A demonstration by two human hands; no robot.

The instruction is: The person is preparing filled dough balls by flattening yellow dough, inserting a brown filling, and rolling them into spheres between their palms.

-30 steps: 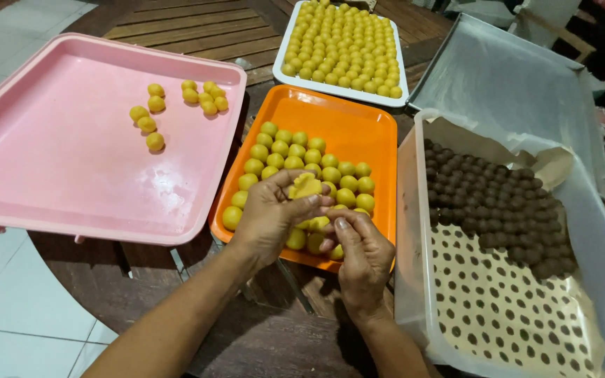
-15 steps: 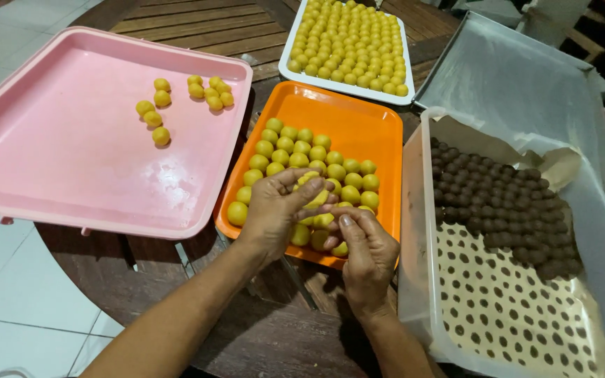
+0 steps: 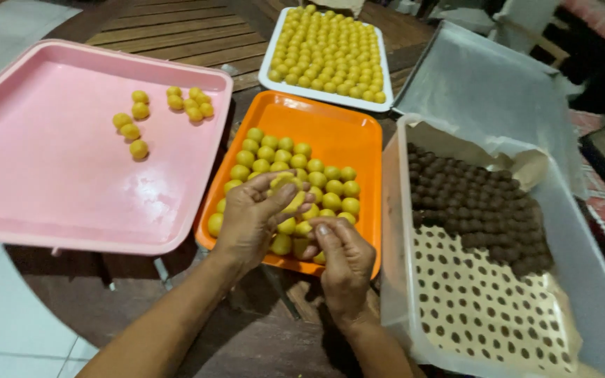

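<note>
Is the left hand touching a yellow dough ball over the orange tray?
Touching. Head view: left hand fingers curl round a yellow dough ball above the orange tray.

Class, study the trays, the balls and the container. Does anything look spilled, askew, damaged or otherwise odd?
Nothing is spilled or broken. Two small things stand out: the paper liner in the clear container is crumpled at its far end, and the pink tray juts past the table edge at its near left corner. Both hands work over the orange tray.

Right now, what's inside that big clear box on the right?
The clear box holds brown balls heaped at its far end on spotted paper. Whatever lies beneath the heap and the paper is covered.
</note>
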